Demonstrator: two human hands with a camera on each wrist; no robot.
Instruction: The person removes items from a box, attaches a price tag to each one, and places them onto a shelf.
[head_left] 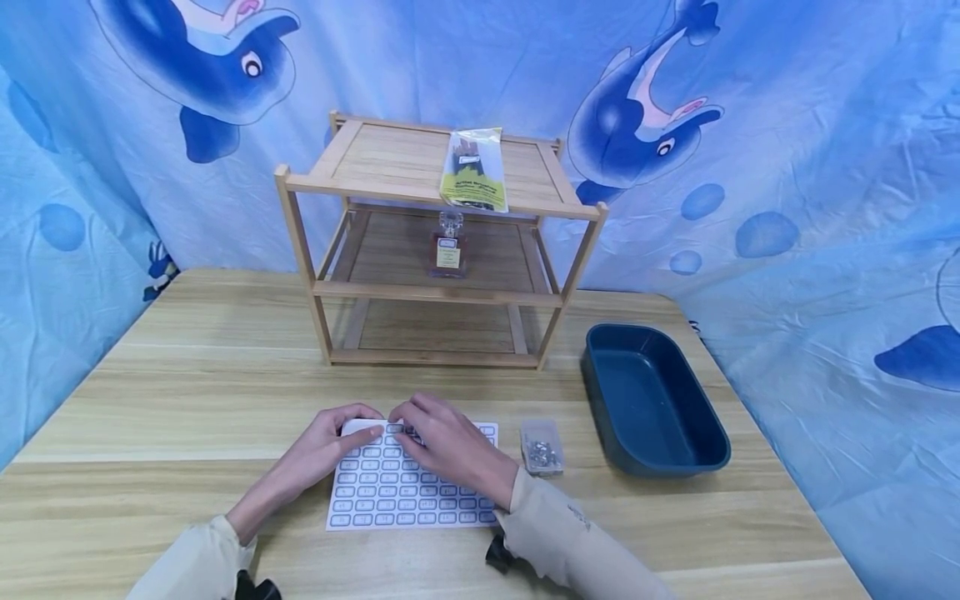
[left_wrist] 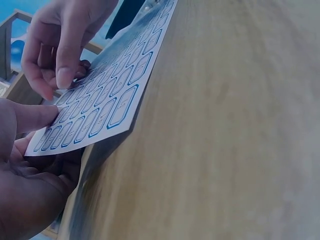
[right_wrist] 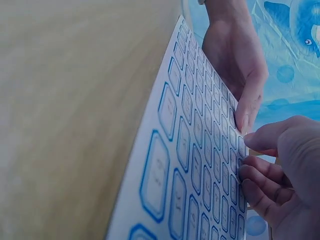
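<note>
A white sheet of sticker labels (head_left: 412, 517), printed with rows of blue-framed boxes, lies on the wooden table before me. My left hand (head_left: 324, 448) pinches its far left corner, thumb on top and fingers beneath, so that edge is lifted in the left wrist view. At the far edge, just right of the left thumb, my right hand (head_left: 453, 442) bends over the sheet. Its thumb and forefinger pinch at a label in the top row. In the right wrist view, its curled fingers (right_wrist: 262, 187) sit along the sheet's edge.
Right of the sheet is a small clear box (head_left: 542, 433) of tiny metallic pieces. Beyond it stands a dark blue bin (head_left: 647, 408). A wooden rack (head_left: 438, 292) at the back bears a brush packet (head_left: 474, 171) on top and a perfume bottle (head_left: 447, 257), both labelled, on the middle shelf.
</note>
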